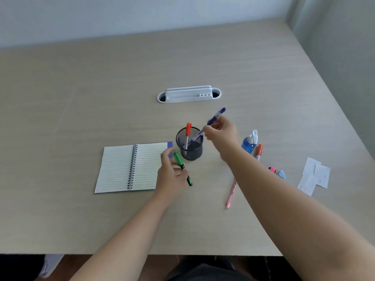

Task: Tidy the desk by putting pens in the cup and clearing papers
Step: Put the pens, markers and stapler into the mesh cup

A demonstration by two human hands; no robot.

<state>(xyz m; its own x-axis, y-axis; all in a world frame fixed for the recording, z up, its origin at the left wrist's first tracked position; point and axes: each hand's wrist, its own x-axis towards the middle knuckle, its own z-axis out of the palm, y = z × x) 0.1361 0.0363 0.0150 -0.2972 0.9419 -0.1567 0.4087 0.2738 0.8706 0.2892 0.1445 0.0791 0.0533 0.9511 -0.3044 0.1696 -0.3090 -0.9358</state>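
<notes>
Step now: a blue pen (212, 123) is being put into the black mesh cup (190, 148), tip first.
Right hand: the right hand (221, 133) is closed on the blue pen, which is tilted, with its low end already inside the cup.
Left hand: the left hand (172, 173) is closed on a green marker (182, 167), held just beside the cup and over the edge of the open notebook (129, 168).
Cup: it is standing up on the bench (81, 98), and a red-capped pen (187, 134) is already in it.
Next move: the blue pen probably has to be let go so it drops in, and then the green marker is likely put in too.
Still out: an orange-capped pen (259, 152) and a pink pen (231, 194) are lying to the right of the cup, partly hidden by the right arm.
Papers: small white paper slips (314, 176) are lying far to the right, not yet cleared.
Blue pen look: it is thin, with a clear body, a dark blue grip and a blue cap end.
</notes>
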